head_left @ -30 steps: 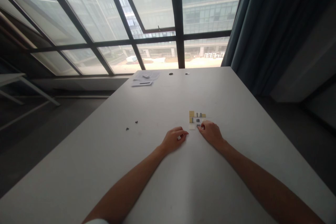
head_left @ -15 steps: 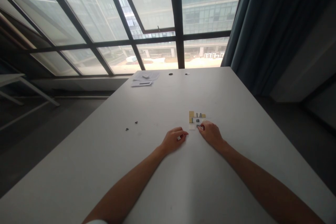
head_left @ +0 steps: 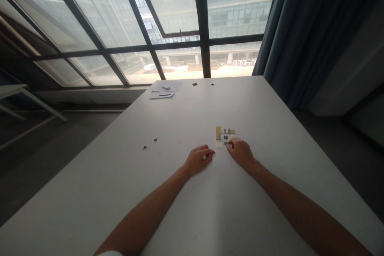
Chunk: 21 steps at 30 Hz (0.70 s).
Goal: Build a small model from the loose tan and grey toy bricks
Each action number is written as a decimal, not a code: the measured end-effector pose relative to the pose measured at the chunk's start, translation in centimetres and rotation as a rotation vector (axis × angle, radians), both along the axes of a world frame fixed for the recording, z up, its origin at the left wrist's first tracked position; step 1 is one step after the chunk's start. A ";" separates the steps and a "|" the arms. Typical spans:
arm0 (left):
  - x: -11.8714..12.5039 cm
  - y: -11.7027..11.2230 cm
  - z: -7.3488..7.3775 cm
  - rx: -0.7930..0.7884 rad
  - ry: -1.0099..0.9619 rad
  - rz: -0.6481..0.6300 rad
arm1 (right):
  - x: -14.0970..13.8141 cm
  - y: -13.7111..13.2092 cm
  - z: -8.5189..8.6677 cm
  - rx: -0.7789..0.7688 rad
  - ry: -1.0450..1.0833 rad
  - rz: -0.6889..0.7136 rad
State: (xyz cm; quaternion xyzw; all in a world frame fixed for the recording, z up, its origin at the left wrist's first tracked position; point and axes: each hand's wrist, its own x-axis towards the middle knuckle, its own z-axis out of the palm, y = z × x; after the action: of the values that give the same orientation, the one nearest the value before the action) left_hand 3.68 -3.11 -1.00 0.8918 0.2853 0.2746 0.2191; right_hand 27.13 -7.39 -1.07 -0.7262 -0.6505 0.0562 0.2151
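Small parts are grouped on the white table. Among them are a tan studded block [head_left: 219, 129], a white square [head_left: 219, 144], a black piece [head_left: 226, 137] and a small dark piece [head_left: 226, 143]. My right hand [head_left: 240, 151] rests at the near right of this group, its thumb and finger closed at the small dark piece. To the left of the group my left hand [head_left: 198, 160] lies on the table, thumb and fingertips pinched together. Whatever may be between those left fingertips is too small to make out.
Two small dark pieces, one nearer [head_left: 145, 147] and one farther [head_left: 155, 139], lie left of my left hand. Papers [head_left: 163, 94] with a small white object [head_left: 166, 87] sit at the table's far left corner. Beyond the far edge are windows, with a dark curtain [head_left: 288, 48] to the right.
The camera view has shifted very slightly. Both hands keep nearly the same place and pose, and the parts on the table stay where they were.
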 end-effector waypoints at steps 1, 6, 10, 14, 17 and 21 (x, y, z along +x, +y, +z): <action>0.0 0.0 0.0 -0.001 -0.002 0.001 | 0.0 0.0 0.0 -0.001 0.001 -0.001; 0.0 -0.1 0.3 -0.014 0.002 -0.003 | 0.1 0.1 -0.1 0.003 0.002 -0.003; 0.0 -0.1 0.4 -0.009 0.004 -0.001 | 0.2 0.1 -0.2 0.012 -0.002 0.009; 0.0 -0.1 0.4 -0.008 0.000 0.000 | 0.4 0.0 -0.2 0.022 0.003 0.036; 0.0 -0.1 0.4 -0.004 -0.003 -0.003 | 0.6 -0.1 -0.3 0.022 0.005 0.062; 0.0 0.0 0.2 -0.004 -0.003 -0.004 | 0.8 -0.1 -0.4 0.010 0.004 0.067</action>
State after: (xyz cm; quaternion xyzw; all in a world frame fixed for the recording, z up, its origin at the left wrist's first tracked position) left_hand 3.71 -3.13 -0.80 0.8914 0.2837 0.2749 0.2220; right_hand 27.91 -7.48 -1.49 -0.7029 -0.6742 0.0617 0.2179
